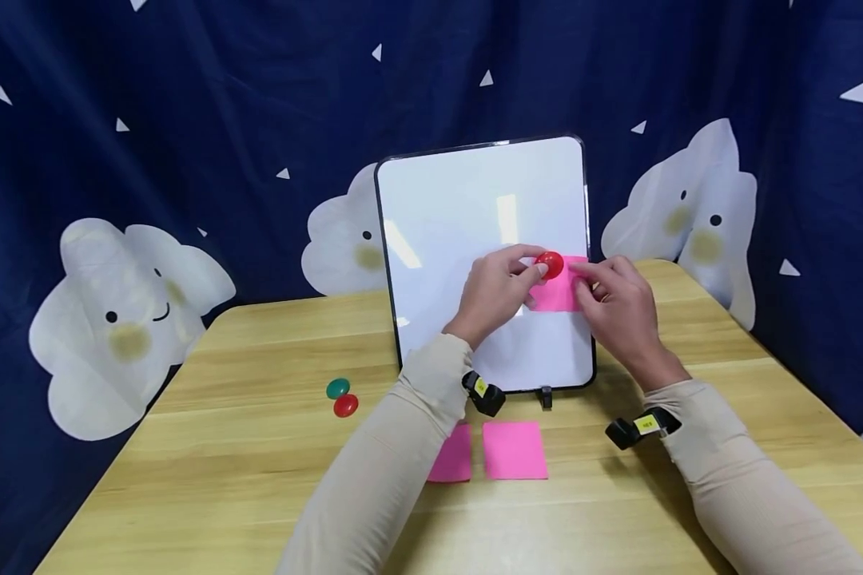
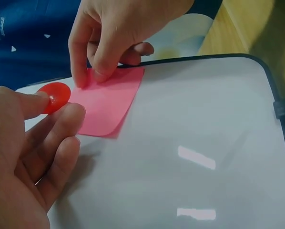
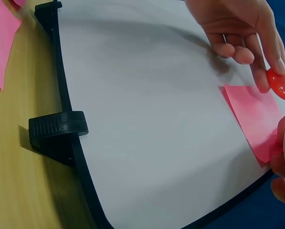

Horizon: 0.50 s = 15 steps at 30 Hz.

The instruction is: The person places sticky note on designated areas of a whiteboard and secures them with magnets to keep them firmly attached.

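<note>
In the head view my left hand (image 1: pixel 492 291) pinches a round red magnet (image 1: pixel 550 264) between thumb and fingers. The magnet is just in front of a pink sticky note (image 1: pixel 559 295) at the right edge of a framed whiteboard (image 1: pixel 467 200). My right hand (image 1: pixel 622 307) holds the note's outer edge with thumb and index finger. From the left wrist, the note (image 2: pixel 106 105) appears slightly curled, its free corner lifted off the board. The right wrist view shows the magnet (image 3: pixel 280 85) at the note's upper edge, with part of my right hand cut off.
Two pink sticky-note pads (image 1: pixel 515 451) lie on the wooden table (image 1: pixel 259 479) before the board, one partly behind my left sleeve. Left of them are a green magnet (image 1: pixel 338 389) and another red magnet (image 1: pixel 346 406). Black feet (image 1: pixel 546 398) support the board; a dark blue curtain (image 1: pixel 259 96) hangs behind.
</note>
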Each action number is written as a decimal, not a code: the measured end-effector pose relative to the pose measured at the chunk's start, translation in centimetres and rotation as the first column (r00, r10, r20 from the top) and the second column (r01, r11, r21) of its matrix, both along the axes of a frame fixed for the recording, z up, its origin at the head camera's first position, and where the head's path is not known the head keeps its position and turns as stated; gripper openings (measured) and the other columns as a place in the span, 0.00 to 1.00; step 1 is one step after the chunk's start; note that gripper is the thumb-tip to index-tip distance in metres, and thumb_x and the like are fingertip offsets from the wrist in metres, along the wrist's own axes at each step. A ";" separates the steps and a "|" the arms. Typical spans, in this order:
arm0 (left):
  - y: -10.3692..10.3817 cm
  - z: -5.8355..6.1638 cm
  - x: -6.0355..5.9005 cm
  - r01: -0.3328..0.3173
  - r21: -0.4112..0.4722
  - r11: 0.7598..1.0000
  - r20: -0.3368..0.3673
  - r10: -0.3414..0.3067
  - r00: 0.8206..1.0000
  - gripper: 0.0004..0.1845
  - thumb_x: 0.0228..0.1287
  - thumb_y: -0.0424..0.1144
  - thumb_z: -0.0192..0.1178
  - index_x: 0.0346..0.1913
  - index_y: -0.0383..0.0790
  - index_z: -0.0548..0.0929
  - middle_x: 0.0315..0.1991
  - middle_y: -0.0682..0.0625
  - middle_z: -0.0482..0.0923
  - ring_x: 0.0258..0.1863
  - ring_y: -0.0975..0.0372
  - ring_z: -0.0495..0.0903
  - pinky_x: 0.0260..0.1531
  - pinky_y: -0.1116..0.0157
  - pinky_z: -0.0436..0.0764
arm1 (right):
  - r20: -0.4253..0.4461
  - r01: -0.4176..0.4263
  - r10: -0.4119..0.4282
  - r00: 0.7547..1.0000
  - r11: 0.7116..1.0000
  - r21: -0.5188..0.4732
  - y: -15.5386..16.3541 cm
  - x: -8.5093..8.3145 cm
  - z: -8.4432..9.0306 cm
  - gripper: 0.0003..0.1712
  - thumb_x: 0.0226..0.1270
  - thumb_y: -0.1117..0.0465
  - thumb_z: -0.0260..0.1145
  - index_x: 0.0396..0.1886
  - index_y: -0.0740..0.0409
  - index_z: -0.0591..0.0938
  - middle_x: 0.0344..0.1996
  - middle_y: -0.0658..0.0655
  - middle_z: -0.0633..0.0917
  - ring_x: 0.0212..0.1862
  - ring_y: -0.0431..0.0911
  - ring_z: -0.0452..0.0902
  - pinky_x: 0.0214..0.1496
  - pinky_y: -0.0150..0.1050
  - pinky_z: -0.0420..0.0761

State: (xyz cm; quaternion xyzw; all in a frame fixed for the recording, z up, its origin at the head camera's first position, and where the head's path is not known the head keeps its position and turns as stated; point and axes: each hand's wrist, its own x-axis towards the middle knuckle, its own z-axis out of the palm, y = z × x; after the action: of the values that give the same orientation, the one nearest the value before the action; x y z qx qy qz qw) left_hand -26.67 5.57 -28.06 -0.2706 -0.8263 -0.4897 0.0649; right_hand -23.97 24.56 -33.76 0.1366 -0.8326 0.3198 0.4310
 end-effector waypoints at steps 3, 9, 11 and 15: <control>0.4 0.1 0.0 0.000 0.017 1.000 -0.010 0.000 1.000 0.15 0.72 0.41 0.62 0.58 0.46 0.84 0.38 0.54 0.87 0.21 0.63 0.83 0.21 0.67 0.79 | -0.001 0.009 -0.009 1.000 1.000 0.002 0.0 -0.1 0.0 0.15 0.63 0.72 0.69 0.50 0.62 0.88 0.33 0.60 0.78 0.32 0.49 0.76 0.34 0.18 0.67; 1.5 0.4 0.1 -0.058 0.015 0.998 -0.020 0.058 0.998 0.15 0.71 0.41 0.63 0.57 0.47 0.85 0.37 0.54 0.87 0.21 0.67 0.83 0.25 0.71 0.81 | -0.001 0.020 -0.020 1.000 1.000 -0.003 0.0 0.0 -0.1 0.15 0.63 0.72 0.69 0.50 0.62 0.88 0.34 0.60 0.78 0.33 0.49 0.76 0.34 0.20 0.67; 1.7 0.5 0.2 -0.079 0.015 0.997 -0.013 0.079 0.997 0.14 0.71 0.42 0.64 0.57 0.48 0.86 0.37 0.54 0.87 0.21 0.68 0.82 0.26 0.72 0.81 | -0.007 0.022 -0.022 1.000 1.000 0.000 0.1 -0.1 -0.1 0.16 0.63 0.72 0.69 0.50 0.62 0.88 0.34 0.60 0.78 0.33 0.49 0.76 0.34 0.20 0.67; 1.9 0.7 0.3 -0.111 -0.024 0.994 -0.028 0.110 0.994 0.14 0.71 0.43 0.63 0.57 0.50 0.86 0.37 0.55 0.87 0.21 0.70 0.81 0.25 0.72 0.80 | -0.010 0.025 -0.025 1.000 1.000 0.009 0.0 -0.1 -0.1 0.15 0.63 0.72 0.69 0.49 0.62 0.88 0.34 0.60 0.78 0.33 0.50 0.76 0.35 0.21 0.67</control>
State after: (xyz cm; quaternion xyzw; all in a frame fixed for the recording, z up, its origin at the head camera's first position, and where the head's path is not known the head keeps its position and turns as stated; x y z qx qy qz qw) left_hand -26.40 7.50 -27.40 -0.2318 -0.8453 -0.4711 0.0993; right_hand -24.10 24.56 -33.88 0.1298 -0.8335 0.3098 0.4386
